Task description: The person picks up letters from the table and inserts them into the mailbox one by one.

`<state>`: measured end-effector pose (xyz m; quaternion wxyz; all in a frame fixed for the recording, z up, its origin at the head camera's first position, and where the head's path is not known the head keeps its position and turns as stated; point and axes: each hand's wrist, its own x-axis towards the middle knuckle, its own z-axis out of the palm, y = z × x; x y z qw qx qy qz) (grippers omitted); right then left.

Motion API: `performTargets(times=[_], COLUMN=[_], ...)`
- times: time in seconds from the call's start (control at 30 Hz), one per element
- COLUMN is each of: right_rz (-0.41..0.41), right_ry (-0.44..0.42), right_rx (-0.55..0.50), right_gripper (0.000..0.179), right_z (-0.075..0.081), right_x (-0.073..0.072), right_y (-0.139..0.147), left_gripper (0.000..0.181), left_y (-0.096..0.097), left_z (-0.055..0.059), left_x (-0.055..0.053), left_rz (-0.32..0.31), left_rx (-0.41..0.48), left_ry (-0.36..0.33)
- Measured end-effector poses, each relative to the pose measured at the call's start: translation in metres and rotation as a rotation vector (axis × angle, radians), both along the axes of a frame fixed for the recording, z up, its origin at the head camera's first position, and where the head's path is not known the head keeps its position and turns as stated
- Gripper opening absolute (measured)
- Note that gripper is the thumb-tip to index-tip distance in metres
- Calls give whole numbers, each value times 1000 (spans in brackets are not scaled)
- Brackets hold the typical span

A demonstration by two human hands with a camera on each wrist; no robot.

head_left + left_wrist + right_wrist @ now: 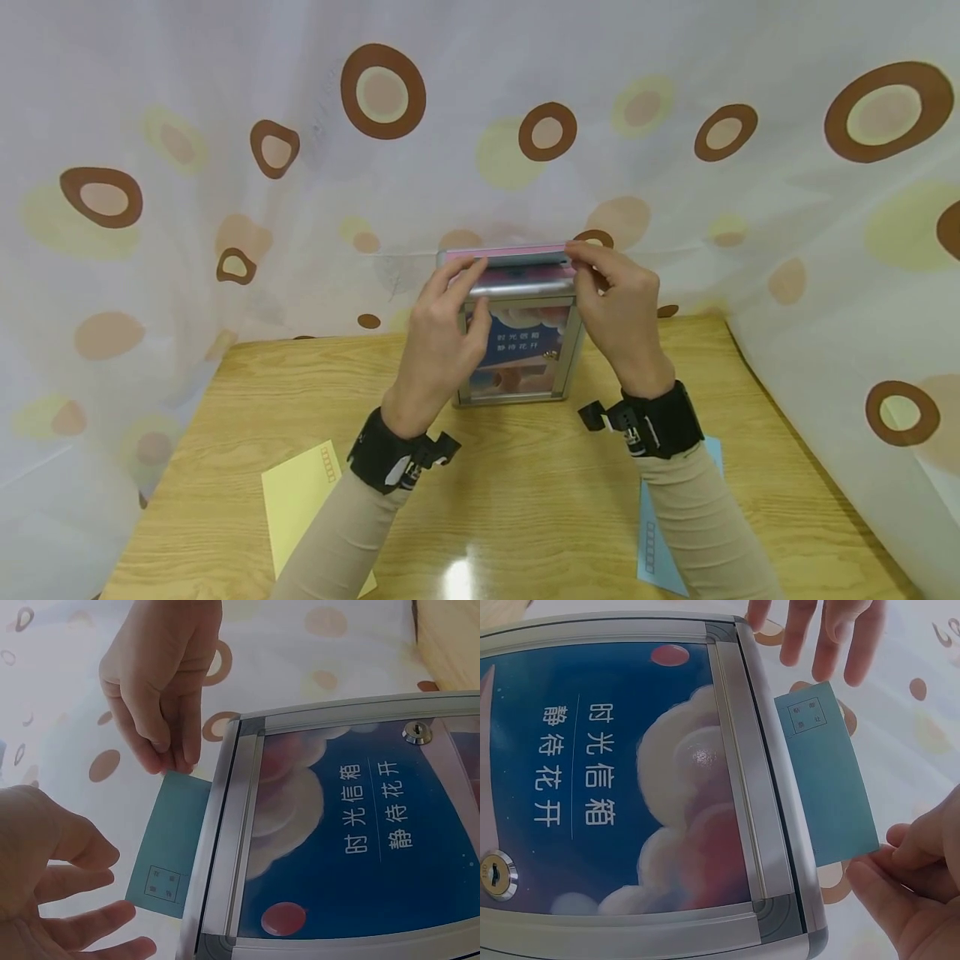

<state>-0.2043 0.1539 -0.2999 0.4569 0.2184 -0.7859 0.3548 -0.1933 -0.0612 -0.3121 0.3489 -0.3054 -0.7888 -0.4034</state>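
Note:
A metal-framed mailbox (517, 342) with a blue printed front and a small lock (496, 876) stands upright at the back of the table. Out of its top sticks part of a teal envelope (169, 840); the rest is hidden inside the box. My right hand (618, 308) pinches the envelope's corner at the right end, as the right wrist view shows. At the opposite end, my left hand (446, 342) has its fingers spread and loosely extended, with fingertips close to the envelope's edge (821, 769) and nothing gripped.
On the wooden table (517, 500), a yellow envelope (296, 500) lies at the left, partly under the left forearm. A light blue envelope (652, 533) lies at the right, partly covered by the right forearm. Behind the mailbox hangs a white patterned cloth (465, 183).

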Motion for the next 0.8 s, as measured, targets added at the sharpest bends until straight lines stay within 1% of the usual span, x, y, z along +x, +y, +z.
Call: performTargets(times=[0.17,0.33,0.5,0.6,0.8], right_rz=[7,3,-11,-16,-30], right_ry=[8,0,5,6,-7], right_rx=[15,14,24,35,48], right_gripper=[25,24,23,23,23], right_z=[-3,-5,-5,-6,-8], right_x=[-2,-4,-6,-7,-9], right_y=[1,0,-2,-3,-4], left_gripper=[41,41,42,42,44], left_y=[1,2,3,4,5], left_z=[-1,-1,-1,-1,-1], left_x=[-2,-5,-7,-8,-9], left_rz=[6,16,47,65,81], left_rx=[-19,-22,-52,-71,-84], left_ry=[-24,-31,-36,-32,-23])
